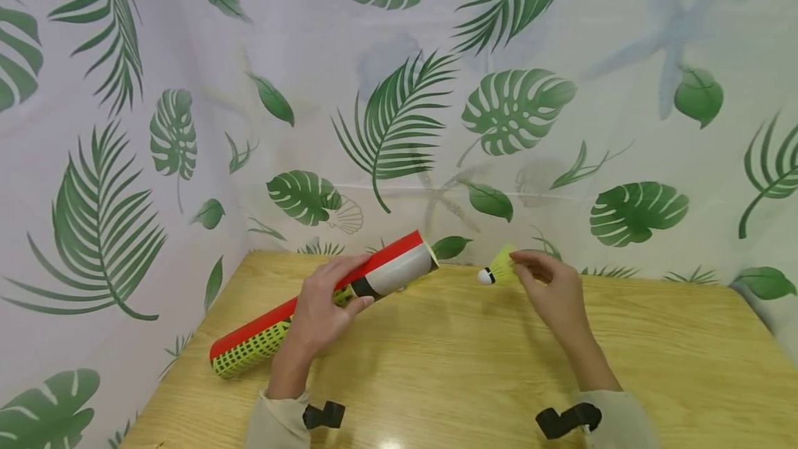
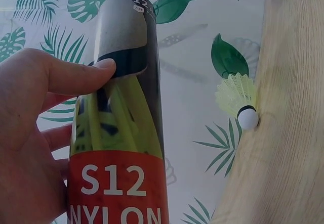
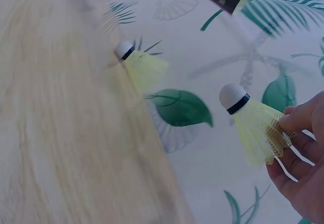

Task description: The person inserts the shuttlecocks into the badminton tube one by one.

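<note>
My left hand (image 1: 321,307) grips a long shuttlecock tube (image 1: 393,270), fingers over its top and thumb along the near side. The tube is red, grey and yellow-green, tilted with its right end raised; "S12 NYLON" shows on it in the left wrist view. Yellow shuttlecocks are visible inside through its clear wall. My right hand (image 1: 557,293) pinches a yellow shuttlecock (image 3: 258,130) by the skirt rim, its white cork pointing left toward the tube's end. A second shuttlecock (image 3: 144,68) lies at the table's back edge, mostly hidden behind the tube in the head view.
The light wooden table (image 1: 461,366) runs back to a white curtain (image 1: 399,116) printed with green leaves, which also hangs along the left side. Black camera straps sit on both wrists over light sleeves.
</note>
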### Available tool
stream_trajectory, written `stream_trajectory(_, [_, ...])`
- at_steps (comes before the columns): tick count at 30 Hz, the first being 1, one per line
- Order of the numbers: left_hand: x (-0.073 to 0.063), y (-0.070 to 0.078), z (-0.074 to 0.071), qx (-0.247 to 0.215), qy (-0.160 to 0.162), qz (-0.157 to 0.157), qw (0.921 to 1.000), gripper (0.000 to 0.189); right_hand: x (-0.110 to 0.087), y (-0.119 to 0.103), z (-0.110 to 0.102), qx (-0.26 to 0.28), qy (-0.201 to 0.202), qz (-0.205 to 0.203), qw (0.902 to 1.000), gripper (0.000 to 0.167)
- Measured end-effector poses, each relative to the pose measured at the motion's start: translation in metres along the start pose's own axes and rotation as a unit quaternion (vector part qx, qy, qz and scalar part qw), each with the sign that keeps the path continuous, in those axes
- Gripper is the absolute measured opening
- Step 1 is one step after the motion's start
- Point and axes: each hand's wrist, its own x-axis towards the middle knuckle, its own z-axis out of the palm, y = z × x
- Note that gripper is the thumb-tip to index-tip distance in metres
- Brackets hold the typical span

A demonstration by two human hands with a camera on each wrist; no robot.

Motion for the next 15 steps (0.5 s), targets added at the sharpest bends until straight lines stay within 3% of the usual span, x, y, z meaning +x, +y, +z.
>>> stream_trajectory(15, [0.001, 0.005, 0.005, -0.008, -0.02, 0.009, 0.9997, 0.065, -0.016, -0.024, -0.013, 0.059, 0.077, 0.04, 0.9945, 0.021])
